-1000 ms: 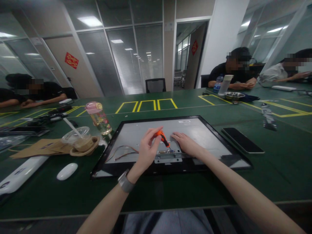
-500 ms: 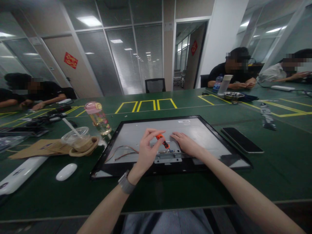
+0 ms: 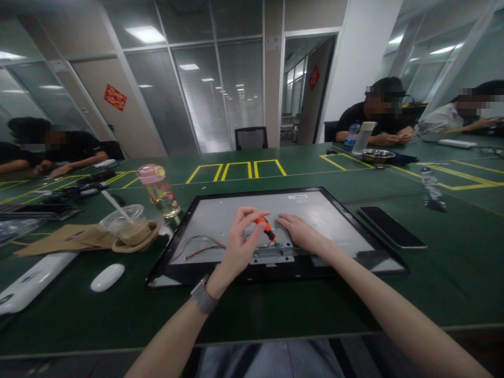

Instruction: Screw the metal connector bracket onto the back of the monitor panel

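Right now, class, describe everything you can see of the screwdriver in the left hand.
The screwdriver has a chunky orange-and-black handle that looks like plastic or rubber. The fingers of the left hand hold its upper end. It is tilted, its lower end sloping down to the right, near the metal bracket on the grey panel. Its shaft and tip cannot be made out clearly, nor what the tip touches.
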`<action>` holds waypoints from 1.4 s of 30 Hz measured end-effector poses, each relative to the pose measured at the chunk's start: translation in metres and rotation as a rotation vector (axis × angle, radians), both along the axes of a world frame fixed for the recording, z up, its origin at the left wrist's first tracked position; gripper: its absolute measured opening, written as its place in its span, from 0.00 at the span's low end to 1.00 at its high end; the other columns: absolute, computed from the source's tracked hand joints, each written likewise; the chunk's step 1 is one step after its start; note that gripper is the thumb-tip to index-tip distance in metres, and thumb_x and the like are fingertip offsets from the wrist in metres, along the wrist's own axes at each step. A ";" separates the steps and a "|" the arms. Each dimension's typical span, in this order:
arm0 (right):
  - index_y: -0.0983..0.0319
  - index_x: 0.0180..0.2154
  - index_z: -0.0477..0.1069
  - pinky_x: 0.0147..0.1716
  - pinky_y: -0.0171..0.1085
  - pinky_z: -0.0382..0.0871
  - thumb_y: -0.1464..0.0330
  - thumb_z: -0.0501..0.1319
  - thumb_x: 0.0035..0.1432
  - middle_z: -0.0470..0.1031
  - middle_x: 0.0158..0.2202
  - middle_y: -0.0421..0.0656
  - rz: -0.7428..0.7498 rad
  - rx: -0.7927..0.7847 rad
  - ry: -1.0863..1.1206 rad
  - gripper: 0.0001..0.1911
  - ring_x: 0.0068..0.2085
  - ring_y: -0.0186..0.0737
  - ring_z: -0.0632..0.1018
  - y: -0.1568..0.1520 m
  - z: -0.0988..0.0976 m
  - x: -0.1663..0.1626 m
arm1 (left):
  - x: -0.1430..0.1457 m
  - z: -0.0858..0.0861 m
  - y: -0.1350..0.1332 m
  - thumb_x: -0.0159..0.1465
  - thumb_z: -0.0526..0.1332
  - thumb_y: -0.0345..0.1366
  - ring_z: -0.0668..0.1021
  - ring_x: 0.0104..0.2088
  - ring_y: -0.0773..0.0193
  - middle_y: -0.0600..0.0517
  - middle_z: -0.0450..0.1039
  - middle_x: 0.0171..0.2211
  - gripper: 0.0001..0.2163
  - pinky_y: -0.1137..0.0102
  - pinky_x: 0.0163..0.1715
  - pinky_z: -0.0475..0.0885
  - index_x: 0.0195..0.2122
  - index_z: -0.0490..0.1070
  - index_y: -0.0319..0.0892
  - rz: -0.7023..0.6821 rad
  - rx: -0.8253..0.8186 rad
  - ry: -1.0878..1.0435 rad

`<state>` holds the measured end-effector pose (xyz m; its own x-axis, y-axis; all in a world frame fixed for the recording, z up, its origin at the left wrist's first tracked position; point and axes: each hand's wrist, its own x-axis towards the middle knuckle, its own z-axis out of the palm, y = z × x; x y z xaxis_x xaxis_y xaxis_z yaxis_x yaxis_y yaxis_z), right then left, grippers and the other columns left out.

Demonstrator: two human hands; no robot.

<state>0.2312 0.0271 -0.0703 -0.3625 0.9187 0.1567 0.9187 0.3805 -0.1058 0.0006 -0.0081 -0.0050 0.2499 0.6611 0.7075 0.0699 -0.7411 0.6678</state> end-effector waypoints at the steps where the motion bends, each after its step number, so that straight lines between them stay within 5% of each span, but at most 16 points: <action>1: 0.66 0.63 0.63 0.63 0.51 0.60 0.84 0.48 0.58 0.63 0.66 0.58 -0.002 0.001 0.001 0.32 0.64 0.50 0.69 0.000 0.000 0.000 | -0.001 0.002 -0.001 0.71 0.55 0.38 0.75 0.49 0.60 0.47 0.71 0.47 0.12 0.63 0.52 0.70 0.50 0.77 0.46 -0.027 0.000 0.001; 5: 0.66 0.63 0.64 0.63 0.51 0.60 0.84 0.48 0.58 0.64 0.65 0.58 0.013 0.000 0.013 0.32 0.64 0.51 0.69 -0.001 0.002 0.000 | -0.001 0.003 -0.003 0.72 0.52 0.36 0.75 0.53 0.57 0.44 0.73 0.52 0.15 0.61 0.55 0.69 0.56 0.72 0.44 -0.108 -0.012 -0.009; 11: 0.66 0.63 0.64 0.63 0.51 0.60 0.83 0.47 0.59 0.64 0.65 0.58 0.010 -0.013 0.020 0.32 0.64 0.50 0.69 -0.001 0.003 -0.001 | 0.001 -0.003 -0.001 0.66 0.64 0.38 0.76 0.39 0.63 0.51 0.71 0.37 0.09 0.68 0.43 0.72 0.46 0.79 0.46 0.029 0.022 -0.026; 17: 0.66 0.63 0.64 0.63 0.52 0.61 0.84 0.48 0.59 0.64 0.65 0.59 0.010 -0.018 0.036 0.31 0.64 0.51 0.69 -0.002 0.004 -0.001 | 0.000 0.000 -0.003 0.73 0.51 0.38 0.77 0.48 0.60 0.45 0.72 0.50 0.16 0.64 0.51 0.71 0.56 0.72 0.44 -0.055 -0.004 0.001; 23: 0.67 0.63 0.64 0.63 0.51 0.60 0.84 0.48 0.59 0.64 0.65 0.59 0.017 -0.007 0.026 0.32 0.64 0.50 0.69 0.000 0.001 0.001 | 0.001 0.001 -0.001 0.69 0.60 0.38 0.76 0.41 0.63 0.50 0.73 0.39 0.11 0.67 0.45 0.72 0.48 0.77 0.45 0.030 0.049 0.012; 30: 0.66 0.63 0.64 0.64 0.52 0.59 0.84 0.47 0.59 0.63 0.66 0.59 0.011 -0.020 0.046 0.32 0.65 0.51 0.68 -0.002 0.003 0.000 | -0.001 0.002 -0.002 0.72 0.53 0.35 0.76 0.48 0.60 0.46 0.71 0.49 0.16 0.64 0.52 0.71 0.58 0.70 0.45 -0.040 -0.007 0.057; 38: 0.68 0.63 0.63 0.63 0.52 0.60 0.84 0.47 0.58 0.64 0.65 0.60 0.025 -0.023 0.038 0.33 0.64 0.51 0.68 -0.002 0.004 0.000 | 0.002 0.004 0.000 0.62 0.66 0.37 0.77 0.35 0.66 0.52 0.71 0.35 0.08 0.71 0.37 0.76 0.42 0.75 0.43 0.040 -0.012 0.011; 42: 0.67 0.63 0.63 0.63 0.53 0.60 0.85 0.47 0.57 0.63 0.65 0.60 0.023 -0.023 0.039 0.33 0.64 0.51 0.68 -0.001 0.003 0.001 | 0.002 -0.001 0.001 0.64 0.65 0.37 0.76 0.35 0.66 0.52 0.71 0.36 0.08 0.72 0.37 0.76 0.43 0.74 0.42 0.063 -0.017 -0.009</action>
